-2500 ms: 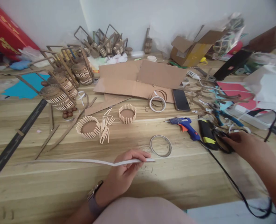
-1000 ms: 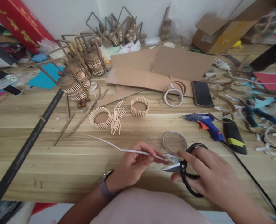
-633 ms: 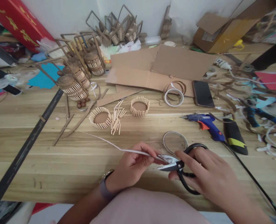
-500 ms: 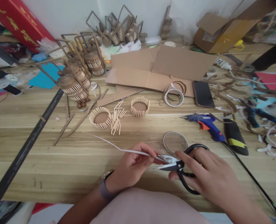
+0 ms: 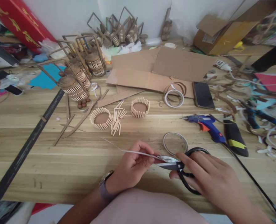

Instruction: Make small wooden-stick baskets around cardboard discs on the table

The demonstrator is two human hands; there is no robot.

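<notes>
- One long, narrow, white-faced strip: pinched between thumb and fingers of the left hand; its free length now shows thinner, turned more edge-on.
- One pair of black-handled metal scissors: right hand curled round the handles; blades slightly nearer each other now, at the strip's right end, seemingly mid-cut.
- One thin, pale-grey ring: on the pale wooden table, just beyond the scissors.

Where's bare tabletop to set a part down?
Largest: bare wooden tabletop between the long black strip and left hand. Smaller: between the rightmost pale-stick ring and blue plastic glue gun. Crowded: far right, blue-handled pliers among brown strips; back left, brown lidded baskets; by the black-handled scissors, a thin grey ring.
</notes>
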